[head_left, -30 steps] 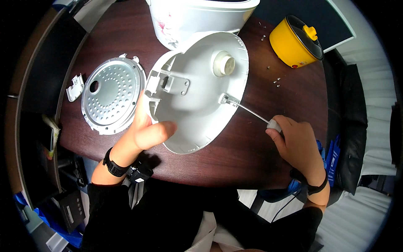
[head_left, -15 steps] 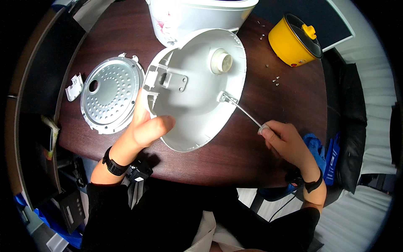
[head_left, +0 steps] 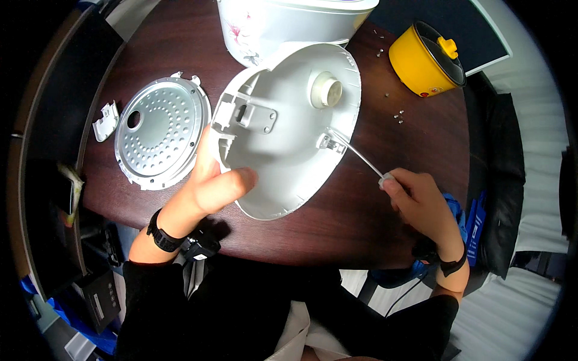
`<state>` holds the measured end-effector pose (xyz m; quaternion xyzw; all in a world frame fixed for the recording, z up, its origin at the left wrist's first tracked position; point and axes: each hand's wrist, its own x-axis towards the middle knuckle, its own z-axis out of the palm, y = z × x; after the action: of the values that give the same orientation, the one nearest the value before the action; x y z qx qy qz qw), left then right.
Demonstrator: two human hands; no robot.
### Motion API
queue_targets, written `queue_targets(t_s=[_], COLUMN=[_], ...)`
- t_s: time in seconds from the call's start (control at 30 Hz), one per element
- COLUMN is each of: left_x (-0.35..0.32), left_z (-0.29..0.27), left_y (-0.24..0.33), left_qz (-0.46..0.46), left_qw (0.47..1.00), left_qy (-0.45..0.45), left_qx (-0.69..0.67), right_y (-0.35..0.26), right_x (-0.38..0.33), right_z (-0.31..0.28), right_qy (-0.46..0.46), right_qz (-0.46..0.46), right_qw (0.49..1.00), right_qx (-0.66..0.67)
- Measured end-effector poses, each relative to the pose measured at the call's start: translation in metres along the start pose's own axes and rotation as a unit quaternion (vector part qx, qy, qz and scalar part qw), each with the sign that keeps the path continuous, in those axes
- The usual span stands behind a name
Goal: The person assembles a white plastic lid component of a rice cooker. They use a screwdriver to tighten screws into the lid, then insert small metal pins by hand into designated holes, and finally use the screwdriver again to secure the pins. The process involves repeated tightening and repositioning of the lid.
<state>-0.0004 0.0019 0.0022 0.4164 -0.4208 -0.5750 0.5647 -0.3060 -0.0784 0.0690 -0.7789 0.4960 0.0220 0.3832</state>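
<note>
the left hand (head_left: pixel 208 189) grips the smooth white plastic lid (head_left: pixel 289 129) tilted, while the right hand (head_left: pixel 418 198) pinches a thin metal screwdriver (head_left: pixel 355 153) at its clip.

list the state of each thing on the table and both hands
lid: off the cooker, inner side up, tilted, held at its lower edge
left hand: gripping the lid
right hand: gripping a screwdriver
screwdriver: tip at a bracket inside the lid
metal plate: lying flat on the table, detached
cooker: lidless, upright
yellow pot: lid on, upright
screws: loose on the table
</note>
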Motion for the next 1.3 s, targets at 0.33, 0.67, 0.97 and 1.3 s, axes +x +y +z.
queue_targets(t_s=[0.33, 0.67, 0.97, 1.3], left_x=[0.0, 0.002, 0.002, 0.003], left_z=[0.002, 0.001, 0.004, 0.001], left_y=[0.003, 0.005, 0.003, 0.006], left_qz=[-0.004, 0.001, 0.029, 0.009], left_qw=[1.0, 1.0, 0.999, 0.999], left_qy=[0.007, -0.012, -0.002, -0.04], left_qx=[-0.009, -0.012, -0.021, 0.018], right_y=[0.01, -0.002, -0.005, -0.021], right_x=[-0.013, -0.006, -0.006, -0.007], right_z=[-0.005, -0.009, -0.01, -0.015], right_qy=[0.149, 0.165, 0.176, 0.19], right_qz=[-0.126, -0.154, -0.158, -0.17], right_qw=[0.922, 0.89, 0.885, 0.843], right_qx=[-0.334, -0.397, -0.401, -0.474])
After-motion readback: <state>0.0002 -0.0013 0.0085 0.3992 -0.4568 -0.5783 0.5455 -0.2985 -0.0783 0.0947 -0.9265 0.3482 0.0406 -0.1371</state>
